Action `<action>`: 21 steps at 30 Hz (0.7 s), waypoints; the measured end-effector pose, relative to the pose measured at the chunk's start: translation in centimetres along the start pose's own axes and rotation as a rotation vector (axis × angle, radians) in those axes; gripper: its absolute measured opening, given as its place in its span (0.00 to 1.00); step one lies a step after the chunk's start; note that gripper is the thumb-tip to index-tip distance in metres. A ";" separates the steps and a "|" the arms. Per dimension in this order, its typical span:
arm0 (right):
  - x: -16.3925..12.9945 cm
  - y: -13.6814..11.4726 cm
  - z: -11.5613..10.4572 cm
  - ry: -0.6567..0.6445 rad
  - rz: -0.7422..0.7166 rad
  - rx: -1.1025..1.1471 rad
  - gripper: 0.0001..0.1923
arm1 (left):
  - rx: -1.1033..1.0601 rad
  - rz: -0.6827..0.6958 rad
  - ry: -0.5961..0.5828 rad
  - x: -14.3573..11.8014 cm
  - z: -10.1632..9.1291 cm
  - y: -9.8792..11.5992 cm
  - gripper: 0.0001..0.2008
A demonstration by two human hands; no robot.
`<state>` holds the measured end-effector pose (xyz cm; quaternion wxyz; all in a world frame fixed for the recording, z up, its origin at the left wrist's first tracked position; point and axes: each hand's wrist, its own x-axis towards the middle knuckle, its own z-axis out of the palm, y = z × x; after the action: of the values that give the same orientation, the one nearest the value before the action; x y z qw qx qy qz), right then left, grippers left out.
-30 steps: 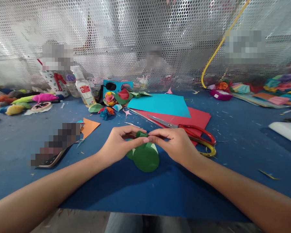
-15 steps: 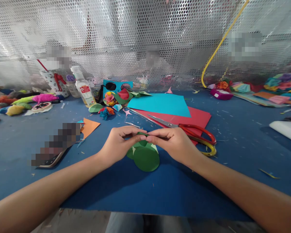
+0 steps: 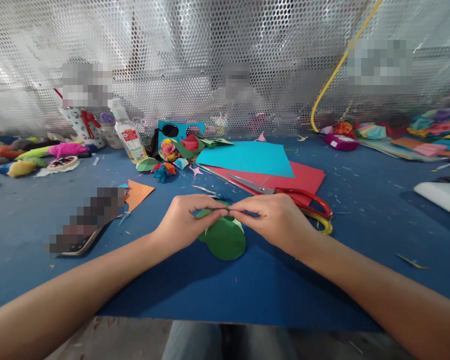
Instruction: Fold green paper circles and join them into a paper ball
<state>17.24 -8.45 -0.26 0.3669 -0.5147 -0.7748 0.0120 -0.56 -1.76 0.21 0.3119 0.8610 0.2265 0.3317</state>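
My left hand (image 3: 189,220) and my right hand (image 3: 273,220) meet at the fingertips above the blue table. Between them both pinch a small folded piece of green paper (image 3: 222,204), mostly covered by my fingers. Just below lie green paper circles (image 3: 227,240) on the table, partly overlapping, with pale bits showing at their upper edges. Right behind my right hand rests a pair of scissors (image 3: 307,200) with red and yellow handles, its blades pointing back to the left.
Blue paper (image 3: 247,156) and red paper (image 3: 307,180) lie behind the hands. A glue bottle (image 3: 129,135) stands back left, near crumpled paper flowers (image 3: 168,150). A phone (image 3: 84,245) and orange paper (image 3: 138,194) are at left. Perforated metal (image 3: 195,60) closes off the back.
The hands stay joined on the green paper, which now shows flatter and less upright between the fingers. The whole view has shifted slightly.
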 end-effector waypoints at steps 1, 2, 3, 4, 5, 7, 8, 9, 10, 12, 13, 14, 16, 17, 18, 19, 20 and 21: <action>0.0 -0.1 0.0 0.003 0.003 -0.003 0.08 | 0.010 0.024 0.010 0.0 0.0 0.1 0.07; 0.0 -0.2 0.0 0.001 0.024 0.018 0.08 | 0.017 0.046 0.022 -0.1 0.0 0.1 0.07; 0.0 -0.3 0.0 -0.009 0.058 0.064 0.08 | 0.023 0.065 0.035 -0.1 -0.1 0.2 0.07; 0.0 -0.4 0.1 -0.028 0.098 0.132 0.08 | 0.030 0.079 0.050 -0.1 -0.2 0.2 0.07; 0.1 -0.4 0.1 -0.050 0.137 0.209 0.09 | 0.036 0.090 0.066 -0.2 -0.2 0.3 0.07; 0.1 -0.5 0.3 -0.089 0.189 0.332 0.10 | 0.042 0.102 0.078 -0.2 -0.4 0.5 0.07; 0.1 -0.5 0.4 -0.096 0.201 0.353 0.10 | 0.041 0.103 0.073 -0.3 -0.4 0.6 0.07; 0.1 -0.6 0.4 -0.092 0.205 0.346 0.10 | 0.036 0.104 0.064 -0.3 -0.5 0.7 0.07; 0.1 -0.6 0.4 -0.080 0.206 0.316 0.10 | 0.029 0.104 0.055 -0.3 -0.5 0.8 0.08; 0.1 -0.8 0.5 -0.053 0.216 0.245 0.11 | 0.017 0.097 0.052 -0.3 -0.5 0.9 0.08; 0.1 -0.8 0.5 -0.046 0.230 0.233 0.12 | 0.012 0.092 0.059 -0.3 -0.5 0.9 0.08; 0.1 -0.9 0.6 -0.051 0.248 0.253 0.12 | 0.006 0.088 0.068 -0.2 -0.5 0.9 0.08; 0.2 -0.8 0.8 -0.094 0.295 0.407 0.10 | -0.013 0.073 0.084 -0.2 -0.5 0.8 0.07; 0.3 -0.8 0.9 -0.126 0.329 0.518 0.11 | -0.023 0.064 0.092 -0.2 -0.5 0.7 0.07; 0.3 -0.6 1.0 -0.159 0.370 0.629 0.14 | -0.033 0.053 0.100 -0.2 -0.5 0.6 0.07; 0.4 -0.5 1.1 -0.190 0.413 0.724 0.18 | -0.040 0.039 0.105 -0.2 -0.5 0.5 0.07; 0.4 -0.4 1.1 -0.217 0.455 0.795 0.21 | -0.048 0.023 0.109 -0.1 -0.4 0.4 0.07; 0.5 -0.2 1.1 -0.238 0.486 0.839 0.23 | -0.055 0.006 0.114 -0.1 -0.4 0.3 0.06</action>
<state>16.33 -7.77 -0.73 0.4380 -0.4837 -0.5973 0.4663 -0.84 -1.89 0.64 0.3210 0.8324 0.2322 0.3874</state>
